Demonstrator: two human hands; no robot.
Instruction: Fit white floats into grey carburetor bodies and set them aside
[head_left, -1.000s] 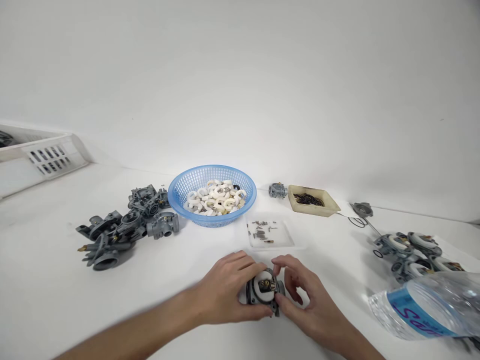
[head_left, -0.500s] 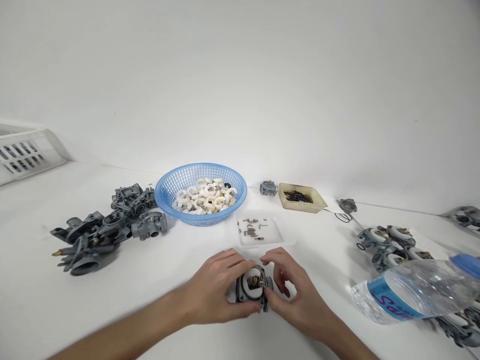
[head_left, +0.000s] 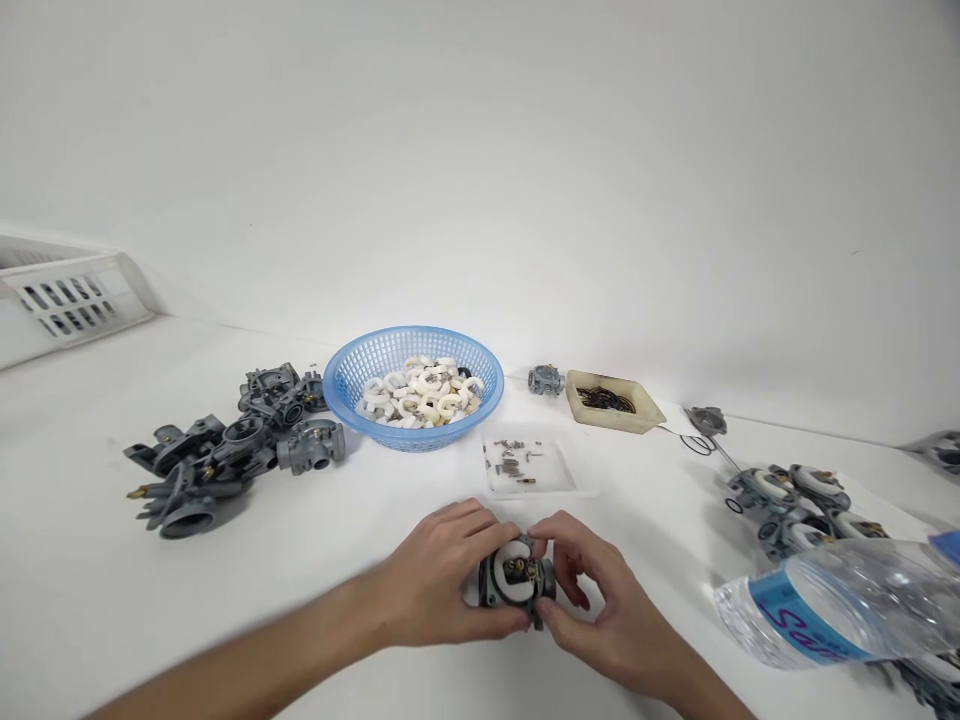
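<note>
A grey carburetor body (head_left: 517,580) with a white C-shaped float and brass parts facing up is between both hands, low in the middle of the view. My left hand (head_left: 442,575) grips it from the left, with fingers over the far side and thumb along the near edge. On the right side, my right hand (head_left: 600,600) has its thumb and index fingertip against the body's rim, the other fingers curled. Beyond the hands lies a shallow white tray (head_left: 570,482) with small metal pins and screws.
A blue basket (head_left: 341,400) of white floats stands behind. Carburetor bodies (head_left: 244,440) are piled at left, a white crate (head_left: 112,300) beyond. Rightward are a dish (head_left: 649,420) of black rings, carburetors with floats (head_left: 802,510) and a lying water bottle (head_left: 847,605).
The view has shifted slightly, so most things appear further right. My right index fingertip has come down onto the carburetor's far edge.
</note>
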